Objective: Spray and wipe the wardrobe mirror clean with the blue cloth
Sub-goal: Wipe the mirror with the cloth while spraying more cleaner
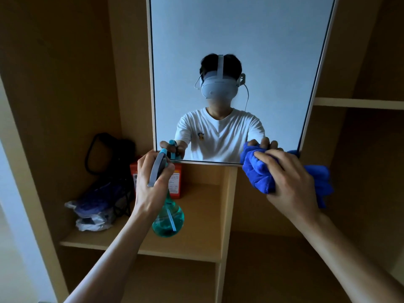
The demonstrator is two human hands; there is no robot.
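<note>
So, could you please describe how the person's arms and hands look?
Both arms are bare to the frame's edge: no sleeves, gloves, watch or rings show on the left hand or right hand. The mirror reflects a white short-sleeved T-shirt.

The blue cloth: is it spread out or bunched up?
Bunched up. The blue cloth shows crumpled folds in the right hand's grip, and a loose end hangs past it.
</note>
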